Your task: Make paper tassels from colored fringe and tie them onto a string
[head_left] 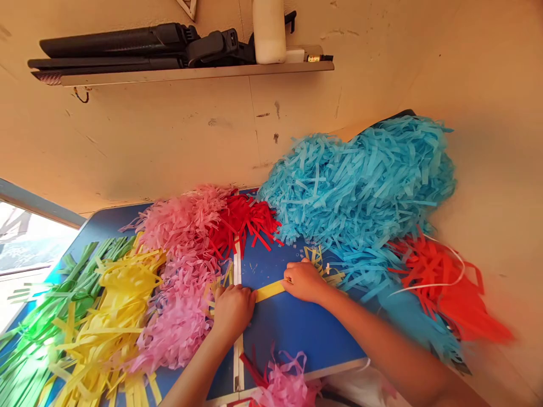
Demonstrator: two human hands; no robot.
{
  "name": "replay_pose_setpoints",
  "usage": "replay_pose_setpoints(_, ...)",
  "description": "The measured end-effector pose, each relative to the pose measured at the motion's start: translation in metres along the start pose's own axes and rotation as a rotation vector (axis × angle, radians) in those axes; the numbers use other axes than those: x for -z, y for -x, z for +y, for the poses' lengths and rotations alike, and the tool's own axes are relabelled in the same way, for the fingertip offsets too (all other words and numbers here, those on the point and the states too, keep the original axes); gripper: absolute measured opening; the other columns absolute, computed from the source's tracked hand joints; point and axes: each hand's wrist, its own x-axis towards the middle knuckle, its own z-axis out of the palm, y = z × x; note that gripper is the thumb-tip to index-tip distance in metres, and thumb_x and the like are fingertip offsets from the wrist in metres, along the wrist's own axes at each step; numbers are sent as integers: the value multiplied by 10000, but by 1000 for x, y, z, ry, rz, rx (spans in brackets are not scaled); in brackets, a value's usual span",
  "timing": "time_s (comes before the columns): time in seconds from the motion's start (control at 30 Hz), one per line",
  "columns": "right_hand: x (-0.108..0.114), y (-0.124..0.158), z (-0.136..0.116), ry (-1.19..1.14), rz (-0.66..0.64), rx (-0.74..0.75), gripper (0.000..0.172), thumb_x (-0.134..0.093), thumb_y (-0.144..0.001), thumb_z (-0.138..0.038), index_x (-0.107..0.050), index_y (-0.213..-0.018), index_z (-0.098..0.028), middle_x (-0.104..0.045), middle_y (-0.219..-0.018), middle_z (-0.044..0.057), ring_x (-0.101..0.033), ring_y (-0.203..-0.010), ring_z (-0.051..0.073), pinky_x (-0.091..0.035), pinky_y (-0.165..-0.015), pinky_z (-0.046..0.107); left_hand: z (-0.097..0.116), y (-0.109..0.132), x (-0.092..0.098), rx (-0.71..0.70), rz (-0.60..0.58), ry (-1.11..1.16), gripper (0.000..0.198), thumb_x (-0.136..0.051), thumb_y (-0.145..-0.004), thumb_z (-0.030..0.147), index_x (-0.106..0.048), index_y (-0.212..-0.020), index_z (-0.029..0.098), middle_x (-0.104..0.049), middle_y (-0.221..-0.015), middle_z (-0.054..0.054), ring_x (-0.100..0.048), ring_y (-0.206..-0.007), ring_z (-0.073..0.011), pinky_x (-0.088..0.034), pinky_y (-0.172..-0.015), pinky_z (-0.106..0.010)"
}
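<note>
A narrow band of yellow paper point(270, 291) stretches flat between my two hands, just above the blue table. My left hand point(234, 308) is closed around its left end, with fringe strips poking out behind the fingers. The right end is pinched in my right hand point(306, 281), and cut yellow fringe point(334, 276) spreads out beyond that fist. Close beside my left hand lies a heap of pink-purple paper fringe point(182, 316). Light blue fringe point(365, 186) rises in a big pile past my right hand.
Green strips point(55, 316), yellow fringe point(116, 299), pink fringe point(182, 217) and red fringe point(241, 223) cover the left and back of the blue table point(292, 333). More red paper point(458, 294) hangs at right. A wall shelf point(203, 75) holds a black tripod point(119, 42) and a white bottle point(269, 31).
</note>
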Motion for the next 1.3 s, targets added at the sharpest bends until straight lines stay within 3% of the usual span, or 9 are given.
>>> replay_pose_setpoints(0.17,2,-2,-1,28,5,-26,235,-606,-854,-264,-649,-634,-191,-634,-725,-3,-540,-635,126,-310,-742,312,-3,-2,-1,-21,39,-9,386,-462,-956,354,-710,-718,177,-719,-753,-104,-659,-761,-274,-391,-767,-402)
replay_pose_setpoints(0.27,12,3,-1,69,57,-70,130,-618,-859,-276,-663,-773,-190,-650,-802,31,-567,-737,181,-311,-764,335,-9,1,-4,-60,142,3,249,-496,-955,320,-717,-930,209,-721,-940,-98,-631,-930,-282,-370,-884,-435)
replay_pose_setpoints(0.37,20,13,-8,117,131,-51,130,-573,-888,-209,-651,-989,-181,-650,-1004,103,-551,-945,252,-300,-835,377,-18,5,-8,-317,265,28,227,-526,-942,197,-678,-1079,295,-692,-1085,-42,-581,-1027,-238,-339,-952,-410)
replay_pose_setpoints(0.47,17,21,-20,166,87,191,134,-571,-876,-185,-649,-984,-173,-646,-1002,101,-543,-935,240,-300,-841,378,-19,7,-5,-499,230,26,197,-529,-930,174,-678,-1013,271,-694,-955,-24,-574,-944,-219,-353,-925,-402)
replay_pose_setpoints(0.53,12,21,-24,204,34,340,109,-584,-864,-200,-658,-929,-153,-653,-939,96,-549,-875,227,-308,-818,376,-14,8,1,-489,201,25,160,-555,-899,194,-679,-986,244,-692,-919,-35,-569,-939,-233,-337,-972,-442)
replay_pose_setpoints(0.63,6,15,-21,220,11,402,145,-533,-887,-151,-677,-874,-144,-671,-897,96,-561,-854,213,-302,-833,380,-1,9,10,-438,210,15,148,-594,-845,248,-688,-954,212,-696,-923,-67,-570,-967,-267,-278,-1050,-519)
replay_pose_setpoints(0.8,6,2,-11,191,38,335,166,-543,-893,-175,-701,-843,-164,-697,-870,68,-587,-811,192,-299,-811,368,15,6,14,-336,222,-47,123,-571,-823,174,-684,-869,193,-699,-889,-85,-584,-955,-281,-259,-1067,-554)
replay_pose_setpoints(1.03,8,16,-17,165,113,314,141,-619,-880,-271,-682,-941,-160,-687,-957,89,-571,-917,226,-303,-822,374,12,11,-4,-292,343,8,269,-452,-969,183,-687,-851,241,-719,-839,-30,-616,-907,-227,-262,-1056,-522)
replay_pose_setpoints(1.3,-3,36,19,7,146,233,154,-607,-963,-294,-732,-895,-234,-719,-984,20,-575,-925,186,-298,-832,369,-1,19,-15,-249,353,244,265,-480,-985,259,-736,-926,299,-758,-939,-5,-652,-924,-208,-293,-1019,-492)
